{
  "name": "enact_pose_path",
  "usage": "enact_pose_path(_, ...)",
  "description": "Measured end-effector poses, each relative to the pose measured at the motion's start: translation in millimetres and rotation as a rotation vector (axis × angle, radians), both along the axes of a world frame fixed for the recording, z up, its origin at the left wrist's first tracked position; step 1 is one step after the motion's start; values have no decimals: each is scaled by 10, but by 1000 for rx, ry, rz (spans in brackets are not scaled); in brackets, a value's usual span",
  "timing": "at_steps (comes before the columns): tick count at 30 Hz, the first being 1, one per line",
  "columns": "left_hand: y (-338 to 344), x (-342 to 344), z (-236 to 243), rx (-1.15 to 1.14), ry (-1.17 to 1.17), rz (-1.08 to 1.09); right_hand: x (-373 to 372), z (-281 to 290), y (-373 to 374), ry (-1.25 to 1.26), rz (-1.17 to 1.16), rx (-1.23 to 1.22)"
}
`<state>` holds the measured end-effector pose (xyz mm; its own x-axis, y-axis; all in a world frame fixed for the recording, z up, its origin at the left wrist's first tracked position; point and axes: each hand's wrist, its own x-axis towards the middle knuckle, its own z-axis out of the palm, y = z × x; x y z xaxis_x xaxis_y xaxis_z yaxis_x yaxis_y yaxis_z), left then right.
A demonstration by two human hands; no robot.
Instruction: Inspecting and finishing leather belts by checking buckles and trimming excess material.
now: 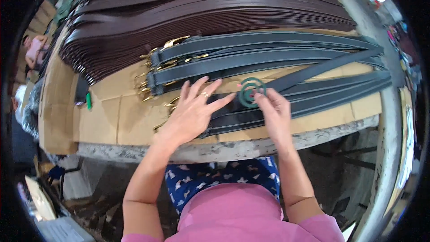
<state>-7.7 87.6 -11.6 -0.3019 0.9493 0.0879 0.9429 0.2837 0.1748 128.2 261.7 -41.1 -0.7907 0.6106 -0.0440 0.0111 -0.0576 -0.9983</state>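
Between the thumb and fingers of my right hand (276, 113) is a dark green mosquito coil (242, 99), held over the black belts. My left hand (189, 115) has its fingers spread, its fingertips at the belts just left of the coil; whether they press on them I cannot tell. A bundle of black belts (268, 58) with light edge stitching and gold buckles (142, 85) lies beyond my hands. Another group of black belts (329, 98) runs beneath both hands, its buckle ends partly hidden by my left hand. One plain black strap (322, 66) slants across between them.
A wide stack of dark brown belts (206, 11) fills the far side of the table. Cardboard (105, 121) covers the worktop, whose worn grey edge (224, 152) faces me. A small green object (89, 101) lies at the left. A person (35, 51) sits at the far left.
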Motion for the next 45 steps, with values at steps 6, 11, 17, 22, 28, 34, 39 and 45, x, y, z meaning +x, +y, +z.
enact_pose_path(6, 43, 31, 91, -58, -40, -10, -37, -114, -22, 29, -32, 76)
enact_pose_path(11, 64, 84, 89, -15, -30, -21, -15, -82, -12, 70, -26, 58)
enact_pose_path(17, 67, 82, 4, 136, -76, -24, 75, -64, 191, 52, -66, 130)
enact_pose_path(22, 34, 53, -35, 258, -124, -24, 282, 115, 593, -78, -269, 309)
enact_pose_path(28, 20, 51, -30, 310, -179, 38, 540, 13, 1111, 113, -520, 233)
enact_pose_path(34, 610, 144, 348, 432, -407, -41, 626, -75, 1244, 524, -708, -90)
enact_pose_path(39, 1574, 154, 137, 335, -444, -238, 721, -208, 1302, 736, -856, -328)
enact_pose_path(45, 2372, 78, -59, 194, -435, -207, 787, -213, 1323, 842, -945, -378)
